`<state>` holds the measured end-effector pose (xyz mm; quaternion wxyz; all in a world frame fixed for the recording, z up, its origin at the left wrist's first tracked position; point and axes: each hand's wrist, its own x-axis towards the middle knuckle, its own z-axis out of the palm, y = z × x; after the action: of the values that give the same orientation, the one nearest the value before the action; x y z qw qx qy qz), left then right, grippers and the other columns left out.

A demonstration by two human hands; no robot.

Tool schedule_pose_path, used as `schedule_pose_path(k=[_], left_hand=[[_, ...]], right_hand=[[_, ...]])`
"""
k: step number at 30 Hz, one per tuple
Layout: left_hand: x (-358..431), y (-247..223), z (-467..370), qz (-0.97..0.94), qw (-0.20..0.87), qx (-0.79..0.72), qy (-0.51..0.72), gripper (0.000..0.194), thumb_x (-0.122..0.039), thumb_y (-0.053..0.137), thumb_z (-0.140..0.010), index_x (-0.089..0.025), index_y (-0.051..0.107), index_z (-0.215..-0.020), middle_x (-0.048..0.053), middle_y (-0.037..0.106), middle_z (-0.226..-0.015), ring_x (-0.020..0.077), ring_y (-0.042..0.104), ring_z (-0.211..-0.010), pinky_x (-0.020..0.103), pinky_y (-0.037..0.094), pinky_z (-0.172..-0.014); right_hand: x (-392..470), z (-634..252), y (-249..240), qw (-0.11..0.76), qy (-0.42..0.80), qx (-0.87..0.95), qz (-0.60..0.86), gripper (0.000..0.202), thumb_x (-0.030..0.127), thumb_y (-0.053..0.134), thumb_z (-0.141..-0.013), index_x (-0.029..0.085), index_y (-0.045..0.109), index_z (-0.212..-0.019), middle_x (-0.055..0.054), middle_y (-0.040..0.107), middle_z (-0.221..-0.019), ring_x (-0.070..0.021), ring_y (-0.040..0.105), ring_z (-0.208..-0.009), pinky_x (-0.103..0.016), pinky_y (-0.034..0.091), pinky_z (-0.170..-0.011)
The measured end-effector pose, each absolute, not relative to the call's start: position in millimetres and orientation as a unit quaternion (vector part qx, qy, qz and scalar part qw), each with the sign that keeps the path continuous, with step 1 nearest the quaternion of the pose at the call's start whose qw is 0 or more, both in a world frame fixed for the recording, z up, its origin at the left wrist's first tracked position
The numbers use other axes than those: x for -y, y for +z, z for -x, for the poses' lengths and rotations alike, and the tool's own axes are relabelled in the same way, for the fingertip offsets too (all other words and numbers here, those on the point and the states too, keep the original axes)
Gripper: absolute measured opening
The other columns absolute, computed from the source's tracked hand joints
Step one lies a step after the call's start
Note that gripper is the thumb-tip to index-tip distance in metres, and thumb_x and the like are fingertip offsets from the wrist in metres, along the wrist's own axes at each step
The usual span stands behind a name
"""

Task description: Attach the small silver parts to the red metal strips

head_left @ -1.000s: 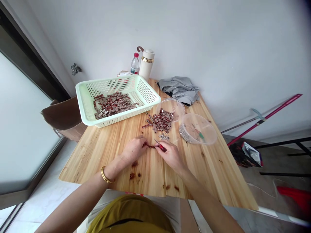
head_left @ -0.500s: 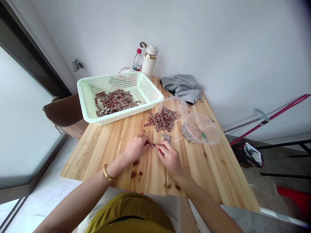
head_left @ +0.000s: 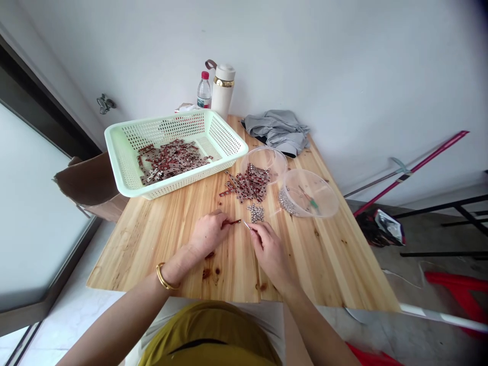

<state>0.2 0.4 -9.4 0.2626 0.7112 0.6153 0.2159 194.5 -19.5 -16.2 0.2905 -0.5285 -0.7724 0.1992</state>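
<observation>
My left hand (head_left: 209, 234) pinches a small dark reddish-brown strip (head_left: 235, 221), whose end sticks out to the right past the fingertips. In my right hand (head_left: 272, 256) is a thin, pointed metal tool (head_left: 247, 226); the fingers hide its rear part, so its exact kind is unclear. Its tip lies just right of the strip, with a small gap between them. Right beyond the tool lies a cluster of small silver metal pieces (head_left: 256, 212). Farther back is a heap of reddish-brown strips with holes (head_left: 249, 184).
A pale green basket (head_left: 183, 184) holds many more strips. A clear tub (head_left: 326, 198), tilted, contains small metal pieces and a green-handled tool (head_left: 313, 203). Behind are another clear round container (head_left: 276, 158), grey cloth (head_left: 276, 129), a bottle (head_left: 204, 94) and a white flask (head_left: 223, 96).
My right hand has drawn the metal tool's tip back from the strip, opening a gap. The left hand still grips the strip. The whole view has shifted slightly.
</observation>
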Motion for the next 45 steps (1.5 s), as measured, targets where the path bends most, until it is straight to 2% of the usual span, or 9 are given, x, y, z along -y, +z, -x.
schedule_pose_path(k=[21,29,32,45], left_hand=[[-0.9,-7.6,-2.9,-0.694,0.269,-0.631,0.218,0.017,-0.019,0.056,-0.083,-0.022,0.072,-0.086,0.003,0.071,-0.088,0.0186,0.065,-0.082,0.027,0.048,-0.073],[-0.8,-11.8,-3.0,-0.696,0.264,-0.627,0.23,0.017,-0.02,0.056,-0.085,-0.023,0.072,-0.09,0.002,0.071,-0.092,0.0186,0.066,-0.089,0.028,0.048,-0.079],[-0.2,-13.1,-2.9,-0.697,0.258,-0.628,0.23,0.018,-0.022,0.056,-0.086,-0.023,0.073,-0.091,0.002,0.071,-0.092,0.0187,0.065,-0.089,0.027,0.048,-0.078],[3.1,-15.8,-5.1,-0.702,0.223,-0.636,0.229,0.017,-0.022,0.056,-0.088,-0.024,0.072,-0.094,0.002,0.07,-0.094,0.0172,0.065,-0.087,0.025,0.046,-0.071]], right_hand=[[21.5,-184.6,-20.5,0.217,0.147,0.799,0.541,0.033,0.018,0.038,-0.095,0.023,0.066,-0.112,-0.006,0.057,-0.09,-0.0179,0.06,-0.08,-0.03,0.049,-0.072],[15.1,-204.7,-16.8,0.284,0.218,0.773,0.523,0.027,0.022,0.041,-0.095,0.022,0.066,-0.105,-0.006,0.063,-0.093,-0.0191,0.061,-0.09,-0.032,0.049,-0.079],[14.8,-206.8,-17.5,0.283,0.214,0.769,0.531,0.028,0.021,0.04,-0.095,0.021,0.066,-0.107,-0.007,0.064,-0.096,-0.0195,0.061,-0.092,-0.033,0.049,-0.082],[11.9,-193.4,-14.6,0.259,0.19,0.782,0.534,0.025,0.019,0.043,-0.094,0.021,0.066,-0.103,-0.006,0.063,-0.092,-0.0187,0.062,-0.086,-0.032,0.049,-0.076]])
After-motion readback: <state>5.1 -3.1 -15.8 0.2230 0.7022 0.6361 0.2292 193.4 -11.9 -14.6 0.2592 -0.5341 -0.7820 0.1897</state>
